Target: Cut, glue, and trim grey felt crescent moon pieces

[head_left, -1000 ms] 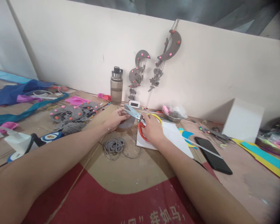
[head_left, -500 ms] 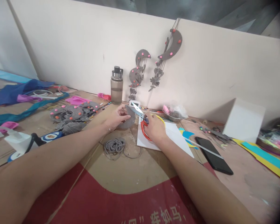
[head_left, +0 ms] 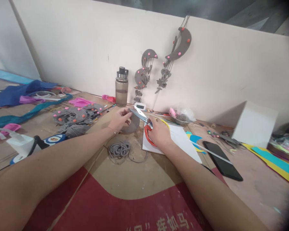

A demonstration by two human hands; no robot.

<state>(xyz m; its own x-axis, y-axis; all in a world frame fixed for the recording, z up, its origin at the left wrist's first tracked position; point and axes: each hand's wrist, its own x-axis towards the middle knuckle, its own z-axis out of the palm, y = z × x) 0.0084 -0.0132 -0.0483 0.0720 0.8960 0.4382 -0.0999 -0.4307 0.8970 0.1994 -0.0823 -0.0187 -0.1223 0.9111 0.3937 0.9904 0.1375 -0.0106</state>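
My right hand [head_left: 157,130] is closed round the handles of a pair of scissors [head_left: 141,116], whose blades are apart and point up and left. My left hand [head_left: 121,119] pinches the upper edge of a grey felt piece [head_left: 133,125] with a curved outline, close to the blades. Part of the felt is hidden behind my fingers. Below my hands a coil of grey cord [head_left: 119,150] lies on the cardboard [head_left: 125,183]. Under my right hand rests a white sheet [head_left: 183,144].
A water bottle [head_left: 121,88] stands against the white board. Grey felt moons [head_left: 185,45] with pink dots hang there on cords. More dotted felt pieces [head_left: 73,115] lie at left, near a white plug [head_left: 20,144]. A black phone [head_left: 223,160] lies at right.
The whole view has shifted slightly. My left fingers have moved a little on the felt, and the scissors stay beside its upper edge with their blades still apart.
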